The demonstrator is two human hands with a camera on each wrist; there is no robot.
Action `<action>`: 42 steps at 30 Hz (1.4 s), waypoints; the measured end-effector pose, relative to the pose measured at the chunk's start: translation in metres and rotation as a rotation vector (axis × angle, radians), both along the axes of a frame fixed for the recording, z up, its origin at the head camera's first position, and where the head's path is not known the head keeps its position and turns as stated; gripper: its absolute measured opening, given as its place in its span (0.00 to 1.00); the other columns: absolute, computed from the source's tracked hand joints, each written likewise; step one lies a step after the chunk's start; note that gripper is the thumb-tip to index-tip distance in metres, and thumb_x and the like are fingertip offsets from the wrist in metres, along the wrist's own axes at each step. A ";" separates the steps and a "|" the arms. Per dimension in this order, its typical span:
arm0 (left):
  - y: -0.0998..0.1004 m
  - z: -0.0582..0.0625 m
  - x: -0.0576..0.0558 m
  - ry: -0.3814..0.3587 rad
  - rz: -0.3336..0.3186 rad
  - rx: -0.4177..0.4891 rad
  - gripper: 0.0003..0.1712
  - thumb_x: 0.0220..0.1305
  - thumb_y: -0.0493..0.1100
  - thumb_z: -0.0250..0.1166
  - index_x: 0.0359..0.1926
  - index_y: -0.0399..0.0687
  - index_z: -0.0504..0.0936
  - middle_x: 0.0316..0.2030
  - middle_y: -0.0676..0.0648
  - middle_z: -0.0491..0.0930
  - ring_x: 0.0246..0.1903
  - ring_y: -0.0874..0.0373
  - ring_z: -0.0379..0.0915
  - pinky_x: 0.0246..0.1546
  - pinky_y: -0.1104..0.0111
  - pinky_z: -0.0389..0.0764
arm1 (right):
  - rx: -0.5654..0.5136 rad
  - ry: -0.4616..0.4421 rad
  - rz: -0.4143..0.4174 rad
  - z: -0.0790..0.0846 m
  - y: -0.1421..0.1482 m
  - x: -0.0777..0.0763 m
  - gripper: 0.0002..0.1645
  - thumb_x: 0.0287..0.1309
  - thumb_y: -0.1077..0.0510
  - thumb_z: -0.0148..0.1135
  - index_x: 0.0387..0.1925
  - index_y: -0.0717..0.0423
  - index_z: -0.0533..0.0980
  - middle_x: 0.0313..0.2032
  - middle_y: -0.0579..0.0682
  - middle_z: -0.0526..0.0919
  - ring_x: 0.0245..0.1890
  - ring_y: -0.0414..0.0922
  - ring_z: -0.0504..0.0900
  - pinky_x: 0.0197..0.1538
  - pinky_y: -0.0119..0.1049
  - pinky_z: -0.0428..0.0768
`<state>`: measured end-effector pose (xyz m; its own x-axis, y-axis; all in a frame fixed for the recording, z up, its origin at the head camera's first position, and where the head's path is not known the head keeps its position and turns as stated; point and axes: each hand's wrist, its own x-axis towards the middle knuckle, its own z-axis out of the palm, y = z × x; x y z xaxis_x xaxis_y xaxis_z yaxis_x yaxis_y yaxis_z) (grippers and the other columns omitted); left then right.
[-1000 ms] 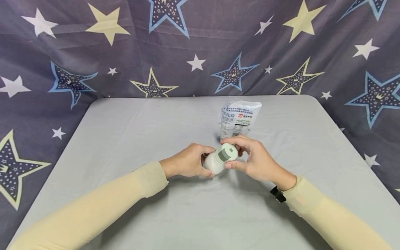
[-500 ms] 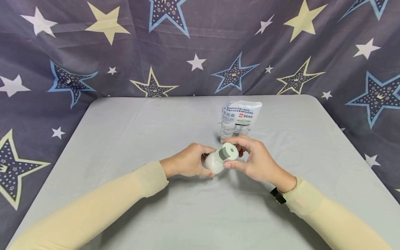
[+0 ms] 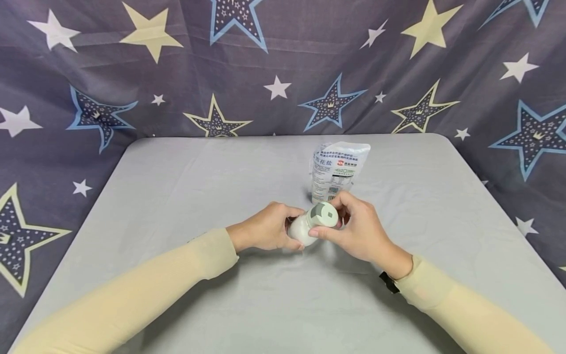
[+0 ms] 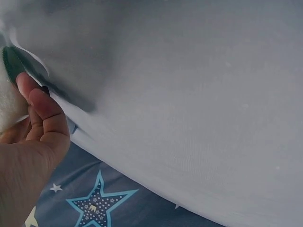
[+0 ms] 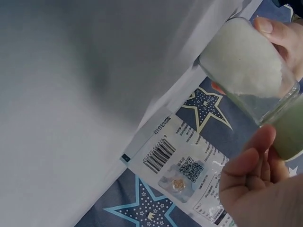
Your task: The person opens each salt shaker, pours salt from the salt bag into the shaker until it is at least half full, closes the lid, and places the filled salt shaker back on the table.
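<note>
A clear glass shaker jar (image 3: 300, 231), largely filled with white grains, tilts over the middle of the table with its pale green lid (image 3: 326, 216) toward the right. My left hand (image 3: 270, 226) grips the jar's body from the left side. On the lid, the thumb and fingers of my right hand (image 3: 360, 227) pinch its rim. The right wrist view shows the glass (image 5: 241, 59) up close, with a gap between the grains and the lid (image 5: 292, 130). Only a strip of the jar (image 4: 9, 104) shows in the left wrist view, beside my curled fingers.
Just behind the jar stands a white printed salt bag (image 3: 338, 169), upright, near my right hand. A light grey cloth covers the table (image 3: 199, 182). Its far edge meets a dark star-patterned curtain (image 3: 283, 59).
The lid has turned clockwise as seen from above, its grey patch moving up. My right fingers and wrist have shifted with it. The left hand and the bag stay put.
</note>
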<state>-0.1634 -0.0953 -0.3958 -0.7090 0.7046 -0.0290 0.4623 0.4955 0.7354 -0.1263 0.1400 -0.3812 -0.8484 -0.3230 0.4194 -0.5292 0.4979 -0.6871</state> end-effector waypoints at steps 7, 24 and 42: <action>0.000 0.000 0.000 -0.004 0.002 -0.002 0.33 0.48 0.39 0.83 0.58 0.43 0.84 0.39 0.53 0.86 0.35 0.60 0.80 0.36 0.71 0.81 | 0.022 -0.034 0.016 0.001 0.003 -0.001 0.32 0.37 0.48 0.88 0.40 0.52 0.77 0.30 0.41 0.80 0.27 0.43 0.76 0.29 0.35 0.76; 0.000 0.000 -0.002 0.006 -0.001 -0.012 0.35 0.46 0.39 0.84 0.58 0.41 0.83 0.43 0.51 0.87 0.37 0.61 0.80 0.40 0.71 0.81 | -0.074 -0.042 0.203 0.000 0.019 -0.007 0.39 0.43 0.64 0.84 0.61 0.54 0.80 0.46 0.43 0.84 0.36 0.43 0.78 0.40 0.34 0.78; 0.000 0.002 -0.001 0.004 -0.007 -0.009 0.33 0.47 0.39 0.84 0.57 0.42 0.84 0.41 0.52 0.87 0.36 0.61 0.80 0.38 0.71 0.81 | -0.071 -0.021 0.007 -0.002 0.007 -0.002 0.26 0.39 0.53 0.88 0.35 0.50 0.77 0.26 0.43 0.77 0.26 0.46 0.74 0.28 0.34 0.72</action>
<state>-0.1644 -0.0956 -0.3935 -0.7043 0.7092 -0.0321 0.4690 0.4987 0.7289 -0.1285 0.1467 -0.3828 -0.8553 -0.2991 0.4231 -0.5172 0.4442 -0.7315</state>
